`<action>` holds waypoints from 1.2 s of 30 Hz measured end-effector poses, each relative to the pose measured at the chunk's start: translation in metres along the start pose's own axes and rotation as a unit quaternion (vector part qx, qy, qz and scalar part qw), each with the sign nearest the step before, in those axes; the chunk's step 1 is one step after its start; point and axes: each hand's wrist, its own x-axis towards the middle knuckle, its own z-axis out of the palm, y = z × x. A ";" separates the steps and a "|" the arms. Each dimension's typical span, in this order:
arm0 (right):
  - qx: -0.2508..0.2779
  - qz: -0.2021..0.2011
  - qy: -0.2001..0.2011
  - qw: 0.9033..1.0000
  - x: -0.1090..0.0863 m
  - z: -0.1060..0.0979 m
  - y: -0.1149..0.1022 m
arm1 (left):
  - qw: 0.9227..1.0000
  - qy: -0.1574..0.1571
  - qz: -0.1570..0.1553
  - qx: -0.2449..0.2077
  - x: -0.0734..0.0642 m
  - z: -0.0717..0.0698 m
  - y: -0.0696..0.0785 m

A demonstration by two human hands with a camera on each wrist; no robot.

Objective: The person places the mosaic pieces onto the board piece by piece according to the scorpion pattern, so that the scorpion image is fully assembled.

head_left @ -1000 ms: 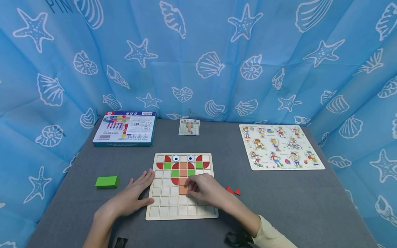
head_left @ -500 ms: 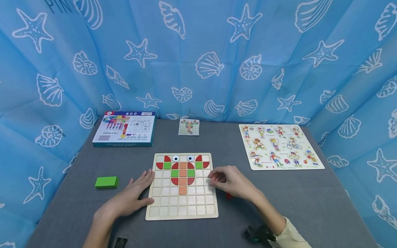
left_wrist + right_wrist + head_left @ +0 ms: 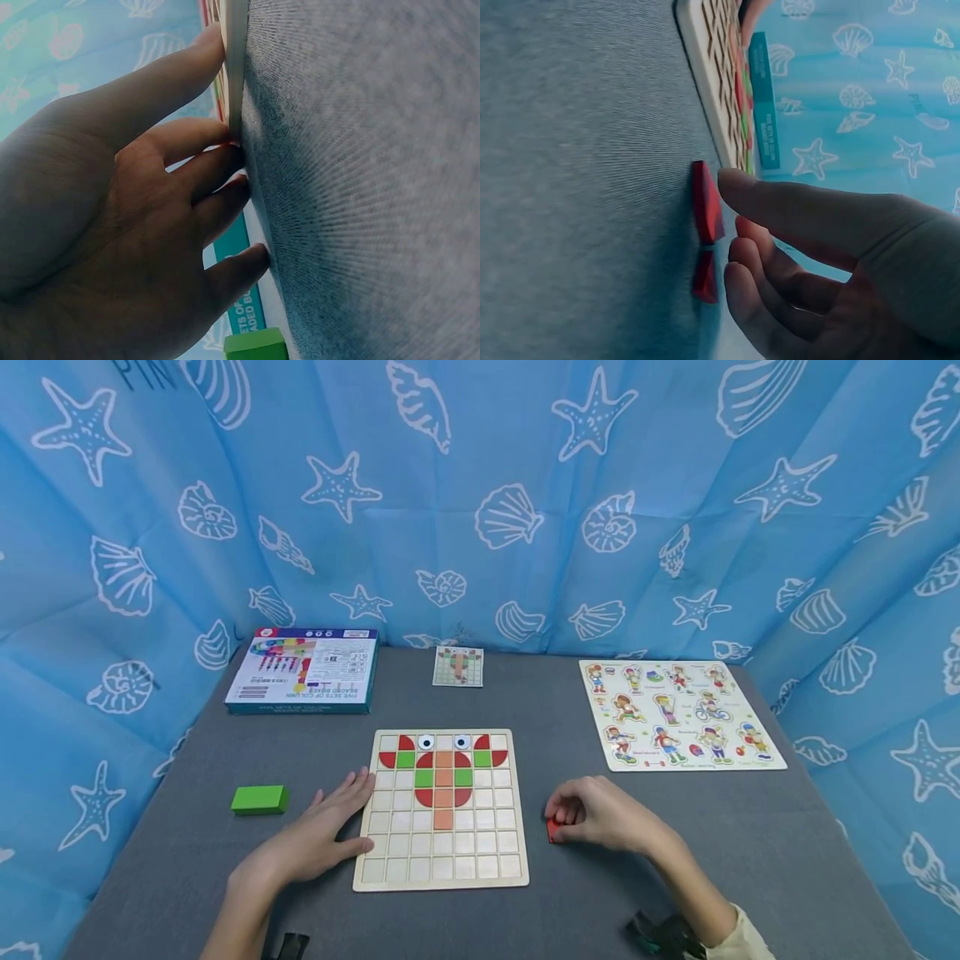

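Note:
A wooden grid board [image 3: 441, 868] lies in the middle of the table in the head view. On it, red quarter-round, green and orange square tiles [image 3: 444, 777] and two eye tiles [image 3: 462, 742] form a figure. My left hand [image 3: 318, 835] spreads along the board's left edge, thumb on its rim and fingertips against its side. Right of the board, my right hand [image 3: 600, 814] is over two red triangular tiles, its fingers loosely bent. In the right wrist view the thumb tip is right at the larger-looking red triangle [image 3: 705, 202]; the other red triangle [image 3: 705, 277] lies beside it.
A green block [image 3: 258, 800] lies left of the left hand. Behind the board are a boxed toy set [image 3: 303, 672] and a small pattern card [image 3: 458, 667]. A picture puzzle board [image 3: 682, 717] lies at the back right, before a blue curtain [image 3: 525, 460].
My right hand has left a red quarter-round tile beside the orange column on the board and moved right to the red triangles. The left hand stays at the board's edge.

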 end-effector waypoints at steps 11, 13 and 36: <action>-0.037 -0.020 -0.003 0.999 -0.004 0.006 0.002 | 1.000 -0.006 -0.001 0.001 0.002 -0.001 -0.001; -0.046 -0.024 -0.002 0.999 -0.005 0.007 0.002 | 1.000 -0.006 0.000 0.001 0.002 -0.002 -0.001; -0.014 -0.067 0.016 0.998 -0.011 0.018 -0.004 | 1.000 0.000 0.001 -0.011 0.001 0.000 -0.001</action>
